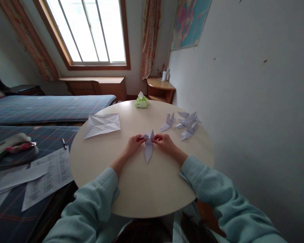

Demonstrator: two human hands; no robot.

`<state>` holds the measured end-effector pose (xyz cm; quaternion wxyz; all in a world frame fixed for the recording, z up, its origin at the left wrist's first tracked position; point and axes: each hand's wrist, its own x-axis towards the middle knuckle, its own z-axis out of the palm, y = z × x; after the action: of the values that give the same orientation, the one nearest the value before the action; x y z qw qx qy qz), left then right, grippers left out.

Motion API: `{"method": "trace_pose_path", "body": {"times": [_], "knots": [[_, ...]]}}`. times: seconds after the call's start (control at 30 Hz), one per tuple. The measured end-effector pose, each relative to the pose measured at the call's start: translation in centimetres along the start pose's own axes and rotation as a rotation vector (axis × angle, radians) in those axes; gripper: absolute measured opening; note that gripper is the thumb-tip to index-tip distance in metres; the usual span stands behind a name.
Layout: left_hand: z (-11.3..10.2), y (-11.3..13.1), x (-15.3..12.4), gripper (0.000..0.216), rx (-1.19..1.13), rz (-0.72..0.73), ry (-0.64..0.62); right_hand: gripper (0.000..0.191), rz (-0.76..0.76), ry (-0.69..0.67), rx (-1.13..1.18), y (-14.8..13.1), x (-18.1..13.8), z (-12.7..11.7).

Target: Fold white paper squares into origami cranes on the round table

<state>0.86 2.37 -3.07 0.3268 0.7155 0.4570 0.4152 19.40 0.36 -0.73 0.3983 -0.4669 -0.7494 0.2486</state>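
A white origami crane [148, 151] is between my hands over the middle of the round table [152, 192], one pointed part towards me and other points rising at the back. My left hand [134, 144] pinches its left side with thumb and fingers. On the opposite side my right hand [164, 141] grips the paper the same way, fingers closed. Beyond my right hand lie several folded paper cranes [188, 122] in a cluster, with one more crane [168, 121] just left of them. A creased, unfolded sheet of paper [103, 124] rests at the table's left.
A green tissue pack [142, 102] stands at the table's far edge. Left of the table, a bed with plaid covering [50, 135] bears printed sheets [50, 175], a pen [64, 143] and a soft pouch-like item [12, 148]. A white wall [255, 111] rises on the right.
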Motion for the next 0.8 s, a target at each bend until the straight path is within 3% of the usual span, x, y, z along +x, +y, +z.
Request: {"method": "trace_pose_path", "body": {"times": [0.3,0.8], "knots": [[-0.1,-0.3,0.1,0.022,-0.107,-0.045,-0.098,0.015,0.055,-0.084,0.140,1.1,0.4,-0.1],[-0.2,0.2,0.0,0.017,-0.190,-0.100,-0.091,0.008,-0.035,-0.006,0.039,0.6,0.2,0.2]]}}
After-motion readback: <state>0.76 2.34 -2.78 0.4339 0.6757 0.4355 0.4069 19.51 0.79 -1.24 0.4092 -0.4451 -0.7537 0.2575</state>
